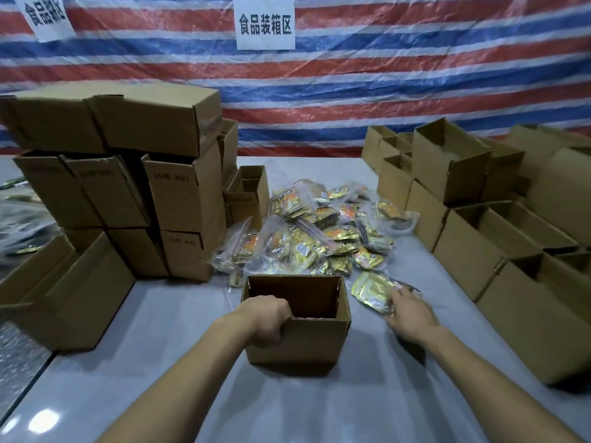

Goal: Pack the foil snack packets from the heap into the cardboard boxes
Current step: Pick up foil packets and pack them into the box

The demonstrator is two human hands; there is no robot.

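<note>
An open cardboard box (pixel 313 343) stands in front of me on the grey table, and its inside looks dark and bare. My left hand (pixel 267 318) grips the box's near left rim, fingers curled over the edge. Behind the box lies the heap of foil snack packets (pixel 316 228), gold and orange, some in clear bags. A gold packet (pixel 372 290) lies apart from the heap, just right of the box. My right hand (pixel 407 314) lies on that packet's near end with fingers stretched out over it.
Stacked cardboard boxes (pixel 179 193) rise at the left, with a large one (pixel 76 295) near the table's left edge. Open boxes (pixel 486 238) line the right side. A striped tarp with paper signs (pixel 265 24) hangs behind.
</note>
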